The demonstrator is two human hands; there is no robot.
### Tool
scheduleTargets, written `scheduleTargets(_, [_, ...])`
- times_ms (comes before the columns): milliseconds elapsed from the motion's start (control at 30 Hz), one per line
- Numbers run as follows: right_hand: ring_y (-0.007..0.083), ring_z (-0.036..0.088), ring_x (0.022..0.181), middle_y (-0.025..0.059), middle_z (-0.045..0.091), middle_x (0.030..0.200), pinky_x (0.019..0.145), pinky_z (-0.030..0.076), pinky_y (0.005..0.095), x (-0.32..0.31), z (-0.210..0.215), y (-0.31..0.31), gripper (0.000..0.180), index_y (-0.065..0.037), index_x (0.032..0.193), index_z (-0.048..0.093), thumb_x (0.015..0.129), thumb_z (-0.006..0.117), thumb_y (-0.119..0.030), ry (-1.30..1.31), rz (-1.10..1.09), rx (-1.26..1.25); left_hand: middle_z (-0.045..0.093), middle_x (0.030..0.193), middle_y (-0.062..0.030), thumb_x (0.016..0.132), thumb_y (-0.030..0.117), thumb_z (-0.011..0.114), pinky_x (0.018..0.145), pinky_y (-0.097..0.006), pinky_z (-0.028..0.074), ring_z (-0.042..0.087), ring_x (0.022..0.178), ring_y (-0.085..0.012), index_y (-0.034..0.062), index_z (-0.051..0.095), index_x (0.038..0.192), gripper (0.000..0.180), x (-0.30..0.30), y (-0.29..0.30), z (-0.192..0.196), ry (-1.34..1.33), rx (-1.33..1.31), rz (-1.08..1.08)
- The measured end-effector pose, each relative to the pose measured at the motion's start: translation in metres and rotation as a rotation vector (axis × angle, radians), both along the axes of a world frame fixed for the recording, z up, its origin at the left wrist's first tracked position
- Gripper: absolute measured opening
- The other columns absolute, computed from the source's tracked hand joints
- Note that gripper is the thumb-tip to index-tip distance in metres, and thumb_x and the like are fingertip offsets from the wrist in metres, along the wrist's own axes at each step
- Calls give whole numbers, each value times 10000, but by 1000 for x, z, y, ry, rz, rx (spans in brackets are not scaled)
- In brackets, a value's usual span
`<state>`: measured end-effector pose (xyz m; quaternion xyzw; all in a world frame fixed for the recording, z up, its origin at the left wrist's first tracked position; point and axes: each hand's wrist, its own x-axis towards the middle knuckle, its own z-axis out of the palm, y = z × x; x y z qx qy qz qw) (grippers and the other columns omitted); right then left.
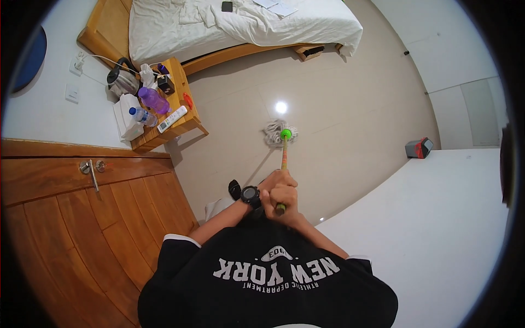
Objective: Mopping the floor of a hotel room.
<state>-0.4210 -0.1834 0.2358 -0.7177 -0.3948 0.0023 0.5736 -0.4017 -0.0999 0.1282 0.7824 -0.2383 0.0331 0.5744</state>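
A mop (284, 156) with a striped pole stands slanted away from me. Its grey-white string head (272, 135) lies on the tiled floor below a bright green socket. Around the pole, my left hand (275, 179) is closed, a black watch (250, 197) on its wrist. My right hand (283, 200) grips the pole nearer to me, close to the top end, which pokes out by the thumb. The two hands are close together in front of my black shirt.
Far left, a wooden nightstand (188, 121) carries a kettle (123, 82), bottles and a white remote (172, 119). A bed (246, 27) stands at the back. A wooden door (104, 218) is at left, a white surface (394, 229) at right, with a grey-red box (419, 148) near its far corner.
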Motion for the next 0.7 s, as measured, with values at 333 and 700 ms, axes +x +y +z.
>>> scheduleTargets(333, [103,335,433,16,360,472,435,271,264,5,-15,-2,429,-64,528,282,745,630,63,345,-53,61,502,533,-157,667,282,652,501,-433,347,491,508,-361,18,443,550,356,-34,18,17,230,89,207])
scheduleTargets(700, [67,301,400,1,323,433,399,224,268,-5,-25,-33,493,-71,498,257,786,641,36,341,-182,52,562,560,-142,687,286,639,500,-435,446,580,547,-353,65,561,606,248,-31,-3,6,104,216,26])
